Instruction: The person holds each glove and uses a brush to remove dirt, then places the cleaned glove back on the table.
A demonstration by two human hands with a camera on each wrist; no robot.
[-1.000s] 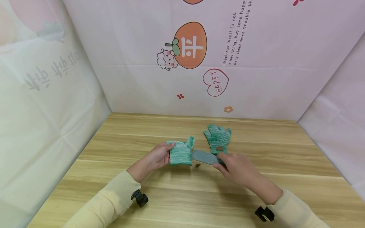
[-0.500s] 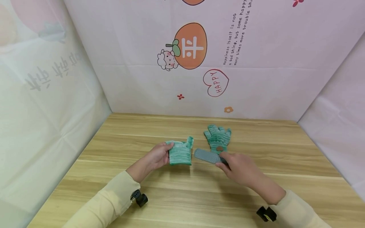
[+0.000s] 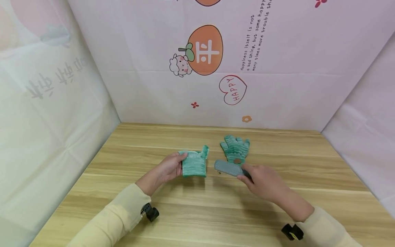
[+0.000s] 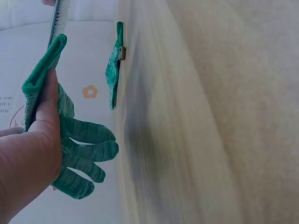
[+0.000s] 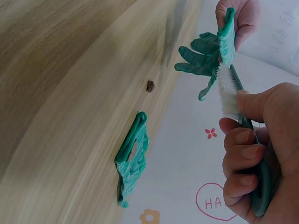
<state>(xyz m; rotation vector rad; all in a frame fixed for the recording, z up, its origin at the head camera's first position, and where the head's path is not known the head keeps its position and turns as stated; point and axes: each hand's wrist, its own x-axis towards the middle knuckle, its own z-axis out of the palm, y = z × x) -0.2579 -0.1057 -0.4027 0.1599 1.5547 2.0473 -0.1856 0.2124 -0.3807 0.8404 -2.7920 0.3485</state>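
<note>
My left hand (image 3: 172,167) grips a green knitted glove (image 3: 194,164) by one side, thumb on top, holding it above the table. In the left wrist view its fingers hang below the hand, beside the cuff. My right hand (image 3: 262,181) grips the handle of a grey brush (image 3: 228,168), its head pointing at the held glove with a small gap in the head view. White bristles (image 5: 228,91) face down toward the table in the right wrist view. A second green glove (image 3: 236,149) lies behind the brush, with a brown patch (image 3: 237,161) at its cuff.
A small dark brown bit (image 5: 150,86) lies on the wooden table (image 3: 185,219), mostly under the brush head in the head view. Printed white cloth (image 3: 148,92) hangs behind the table's back edge and along both sides. Black wrist cameras (image 3: 150,212) are strapped over pale yellow sleeves.
The brush has drawn back to the right, away from the held glove's edge. My left hand and its glove have risen slightly. The second glove stays put.
</note>
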